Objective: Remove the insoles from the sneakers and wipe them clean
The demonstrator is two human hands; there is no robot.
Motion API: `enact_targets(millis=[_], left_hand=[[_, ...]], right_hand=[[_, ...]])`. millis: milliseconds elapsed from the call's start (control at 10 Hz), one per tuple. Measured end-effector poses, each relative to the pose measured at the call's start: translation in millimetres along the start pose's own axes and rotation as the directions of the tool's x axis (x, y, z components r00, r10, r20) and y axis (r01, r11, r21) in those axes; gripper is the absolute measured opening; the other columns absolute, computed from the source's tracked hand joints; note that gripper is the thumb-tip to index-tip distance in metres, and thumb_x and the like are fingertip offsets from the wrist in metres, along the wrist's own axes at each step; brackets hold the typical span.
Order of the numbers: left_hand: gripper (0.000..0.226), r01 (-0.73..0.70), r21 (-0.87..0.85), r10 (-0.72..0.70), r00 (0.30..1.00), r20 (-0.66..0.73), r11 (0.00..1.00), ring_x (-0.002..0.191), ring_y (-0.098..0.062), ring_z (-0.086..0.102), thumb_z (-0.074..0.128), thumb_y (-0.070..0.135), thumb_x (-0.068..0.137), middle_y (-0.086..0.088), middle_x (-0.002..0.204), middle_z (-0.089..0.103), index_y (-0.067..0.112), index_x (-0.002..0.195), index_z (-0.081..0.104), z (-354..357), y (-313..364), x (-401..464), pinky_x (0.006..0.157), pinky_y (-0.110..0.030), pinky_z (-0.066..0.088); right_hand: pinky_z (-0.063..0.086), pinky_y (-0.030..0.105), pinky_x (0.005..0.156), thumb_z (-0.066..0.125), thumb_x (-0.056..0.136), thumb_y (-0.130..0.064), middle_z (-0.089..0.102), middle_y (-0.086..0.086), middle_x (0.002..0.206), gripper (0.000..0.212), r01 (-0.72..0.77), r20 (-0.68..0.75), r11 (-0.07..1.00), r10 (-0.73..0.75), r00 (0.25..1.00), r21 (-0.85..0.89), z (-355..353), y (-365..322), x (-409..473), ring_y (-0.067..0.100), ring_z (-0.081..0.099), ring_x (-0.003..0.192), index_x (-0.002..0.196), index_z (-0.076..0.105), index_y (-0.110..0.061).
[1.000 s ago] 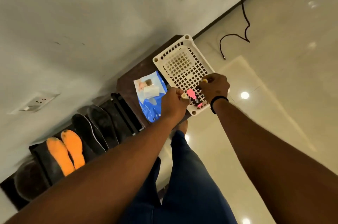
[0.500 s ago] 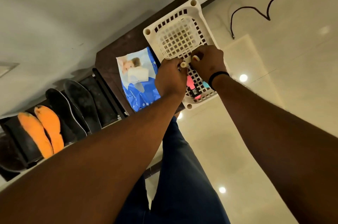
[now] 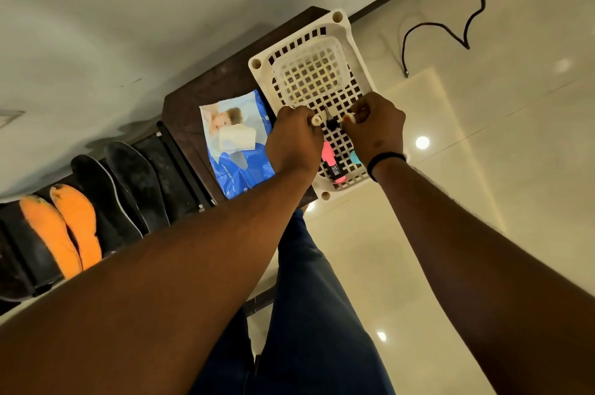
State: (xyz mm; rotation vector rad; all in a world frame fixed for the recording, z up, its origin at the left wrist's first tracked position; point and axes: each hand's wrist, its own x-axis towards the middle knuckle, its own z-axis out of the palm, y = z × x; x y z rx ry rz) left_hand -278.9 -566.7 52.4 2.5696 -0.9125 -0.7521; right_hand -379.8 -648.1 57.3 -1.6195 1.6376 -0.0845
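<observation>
- Left hand (image 3: 294,143) grips a cream marker body (image 3: 316,120); right hand (image 3: 375,130) pinches its cap (image 3: 349,118). The two are apart, over the white basket (image 3: 341,29).
- Pink highlighter (image 3: 333,166) lies in the basket, partly hidden by the left wrist.
- Wipes pack (image 3: 236,149) sits on the dark bench (image 3: 199,98) just beside the basket.
- Black insoles (image 3: 132,182) and orange insoles (image 3: 66,227) lie in a row along the bench's left end, untouched.

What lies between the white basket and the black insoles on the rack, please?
In the head view, the blue wet-wipe pack lies between the white basket and the black insoles, on the dark table.
</observation>
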Motion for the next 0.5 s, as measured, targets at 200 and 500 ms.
enact_targets(millis=[200,500], left_hand=[[0.030,0.032,0.024,-0.033,0.999,0.036,0.999,0.100,-0.015,0.063,0.070,0.032,0.089,0.002,0.115,0.066,0.024,0.118,0.065,-8.9,-5.7,-4.7,0.063,-0.027,0.039],[0.037,0.046,-0.026,-0.046,0.998,0.031,0.999,0.101,-0.017,0.064,0.070,0.031,0.089,0.001,0.115,0.066,0.022,0.123,0.064,-32.9,-7.4,-22.8,0.070,-0.029,0.042]], right_hand=[[0.054,0.030,0.082,0.070,0.086,-0.014,0.068,0.002,0.090,0.006,-0.010,-0.021,1.000,0.009,1.000,-0.027,-2.7,2.7,-1.3,0.018,0.064,0.085,0.091,0.070,-0.016],[0.051,0.034,0.094,0.058,0.095,-0.013,0.065,0.013,0.115,0.022,0.000,-0.042,0.987,-0.007,0.999,-0.162,-1.1,0.2,-2.8,0.028,0.064,0.103,0.112,0.071,-0.010]])
